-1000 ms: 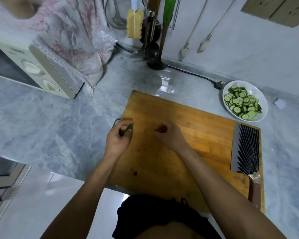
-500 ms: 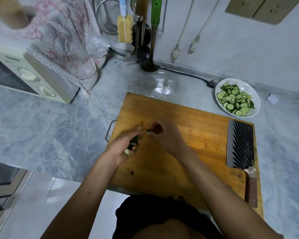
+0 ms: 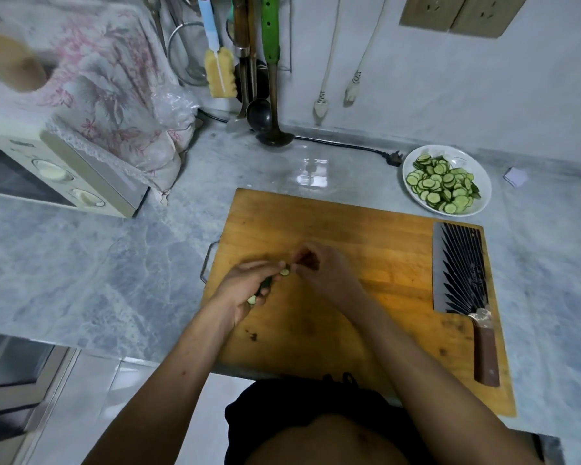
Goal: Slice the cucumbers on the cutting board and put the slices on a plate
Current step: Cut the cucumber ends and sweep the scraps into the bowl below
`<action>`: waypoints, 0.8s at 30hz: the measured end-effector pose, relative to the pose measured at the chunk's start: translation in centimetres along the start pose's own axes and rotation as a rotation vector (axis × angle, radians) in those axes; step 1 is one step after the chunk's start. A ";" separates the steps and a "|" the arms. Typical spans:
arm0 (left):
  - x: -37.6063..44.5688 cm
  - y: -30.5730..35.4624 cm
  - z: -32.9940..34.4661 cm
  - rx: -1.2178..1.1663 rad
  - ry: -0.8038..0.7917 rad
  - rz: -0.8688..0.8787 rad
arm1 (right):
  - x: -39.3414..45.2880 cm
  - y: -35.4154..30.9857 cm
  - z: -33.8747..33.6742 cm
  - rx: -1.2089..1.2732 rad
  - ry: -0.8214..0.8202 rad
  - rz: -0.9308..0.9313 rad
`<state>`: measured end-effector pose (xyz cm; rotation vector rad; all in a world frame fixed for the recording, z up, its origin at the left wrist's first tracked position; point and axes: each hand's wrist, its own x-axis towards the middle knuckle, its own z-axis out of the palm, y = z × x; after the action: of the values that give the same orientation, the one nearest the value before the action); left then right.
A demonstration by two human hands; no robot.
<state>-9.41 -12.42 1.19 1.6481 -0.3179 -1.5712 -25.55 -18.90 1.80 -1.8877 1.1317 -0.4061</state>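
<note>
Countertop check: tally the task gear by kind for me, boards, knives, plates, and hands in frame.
Cutting board: 1
Cleaver: 1
Plate of cucumber slices: 1
Hands: 2, left hand and right hand
Total: 5

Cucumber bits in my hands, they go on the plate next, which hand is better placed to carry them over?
Probably the right hand: the plate sits off the board's far right corner, on that arm's side. But the left hand holds most of the cucumber pieces, so it would have to pass them across first.

Grey marble counter (image 3: 81, 263), pale wall (image 3: 450, 88), cloth-draped oven (image 3: 64, 169), hanging utensils (image 3: 249, 62), tiled floor (image 3: 81, 397)
</note>
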 end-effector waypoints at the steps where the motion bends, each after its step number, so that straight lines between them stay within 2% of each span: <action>1: -0.1 -0.1 0.2 0.015 0.023 0.011 | -0.5 0.4 -0.5 0.010 0.040 0.028; 6: 0.2 -1.5 2.9 0.204 0.068 0.074 | -5.9 5.3 -4.7 -0.030 0.324 0.247; 10: 0.5 -2.2 8.2 0.332 -0.055 0.052 | -11.0 9.3 -8.4 -0.072 0.501 0.385; 14: 0.1 -2.4 14.2 0.245 -0.171 0.002 | -14.8 12.8 -11.5 -0.218 0.605 0.554; 17: -0.6 -2.9 17.5 0.222 -0.179 -0.037 | -17.2 14.6 -12.2 -0.322 0.548 0.741; 19: -0.7 -3.5 18.3 0.196 -0.189 -0.057 | -17.8 15.3 -12.4 -0.291 0.493 0.821; 22: -1.1 -4.3 18.8 0.173 -0.200 -0.088 | -17.8 15.5 -13.9 -0.127 0.409 0.820; 24: -1.2 -4.2 18.6 0.142 -0.188 -0.105 | -18.1 15.3 -14.9 0.223 0.373 0.840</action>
<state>-28.16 -15.91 1.21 1.6489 -0.4575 -1.8243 -53.18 -14.65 0.52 -1.0247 1.9069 -0.3796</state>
